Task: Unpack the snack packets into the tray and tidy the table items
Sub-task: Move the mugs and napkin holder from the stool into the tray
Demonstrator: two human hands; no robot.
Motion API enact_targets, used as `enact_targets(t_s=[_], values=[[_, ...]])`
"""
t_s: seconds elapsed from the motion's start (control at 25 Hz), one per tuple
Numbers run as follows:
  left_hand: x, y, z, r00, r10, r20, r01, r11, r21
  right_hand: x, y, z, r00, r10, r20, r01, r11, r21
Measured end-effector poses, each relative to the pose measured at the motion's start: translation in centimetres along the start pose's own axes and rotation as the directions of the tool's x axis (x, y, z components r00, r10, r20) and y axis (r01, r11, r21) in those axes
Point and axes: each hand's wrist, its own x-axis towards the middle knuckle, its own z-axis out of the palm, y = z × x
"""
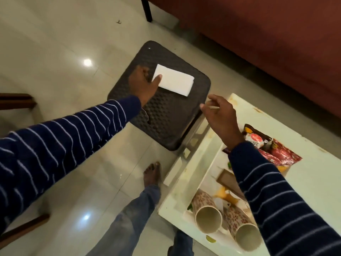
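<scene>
White folded paper (173, 82) on the stool (166, 115) is gripped by the left hand (144, 84); right hand (219, 115) hovers, fingers relaxed.

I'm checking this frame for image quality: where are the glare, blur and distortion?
Head view: glare spots on the floor tiles; right hand slightly motion-blurred; wide-angle lens bends the white table edges; left hand and white paper reasonably sharp.
</scene>
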Motion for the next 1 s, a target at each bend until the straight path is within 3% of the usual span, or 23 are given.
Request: enact_targets(t_s=[0.2, 0.4, 0.56, 0.68, 0.88, 1.0], values=[[2.1, -0.4, 0.5, 0.99, -0.028, 0.138, 0.025, 0.999, 0.025, 5.3, -2.7, 5.2, 0.979, 0.203, 0.029, -0.205, 0.975, 0.082], [2.8, -0.4, 1.1, 0.961, -0.057, 0.27, 0.053, 0.998, 0.024, 7.5, -3.2, 7.1, 0.951, 0.31, -0.013, -0.304, 0.938, 0.167], [2.6, -0.5, 0.5, 0.895, -0.107, 0.433, 0.169, 0.98, -0.108, 7.2, -2.9, 5.9, 0.921, 0.379, 0.095, -0.386, 0.844, 0.374], [0.5, 0.4, 0.3, 0.869, -0.026, 0.494, 0.122, 0.979, -0.161, 4.7, -1.7, 3.0, 0.91, 0.354, 0.215, -0.414, 0.776, 0.476], [-6.3, 4.2, 1.6, 0.682, 0.084, 0.726, 0.144, 0.958, -0.246, -1.9, 2.5, -4.7, 0.965, 0.239, 0.108, -0.262, 0.911, 0.318], [-12.2, 6.7, 3.7, 0.586, 0.241, 0.774, -0.057, 0.965, -0.256, -7.3, 6.0, -9.6, 0.978, 0.201, 0.057, -0.209, 0.943, 0.258]])
